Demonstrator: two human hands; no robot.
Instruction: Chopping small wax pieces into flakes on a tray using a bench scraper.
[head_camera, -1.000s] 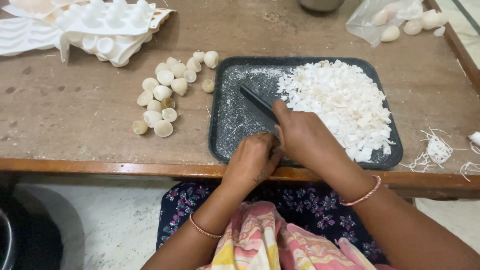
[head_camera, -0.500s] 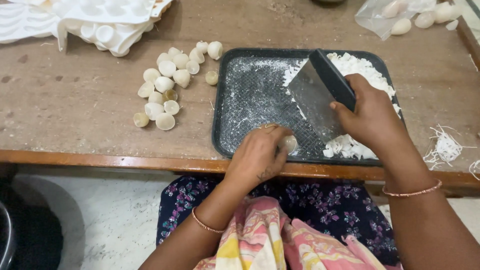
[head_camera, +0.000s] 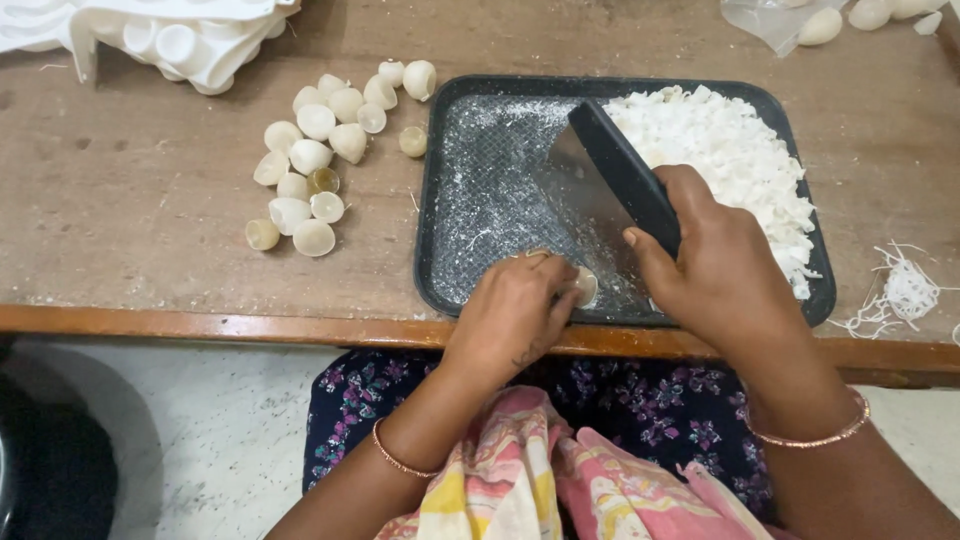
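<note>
The right hand (head_camera: 725, 270) is clamped round the black handle of a flat metal scraper (head_camera: 590, 195), fingers wrapped tight, thumb pressed along the side, blade tilted down onto the tray (head_camera: 450, 200). The left hand (head_camera: 515, 310) sits at the tray's near edge, fingers curled together and pinching a small pale round piece (head_camera: 585, 287) right beside the blade's lower corner.

To the right of the scraper, a heap of white chopped flakes (head_camera: 730, 160) fills that half of the tray, the hand covering its near part. The left half is bare, dark and dusted with white crumbs.

On the worn wooden table (head_camera: 130, 190), left of the tray, lies a cluster of pale round shells (head_camera: 310, 160), smooth and cup-shaped. A white moulded plastic sheet (head_camera: 180, 35) sits at the far left corner; white threads (head_camera: 905, 290) lie at the right.
</note>
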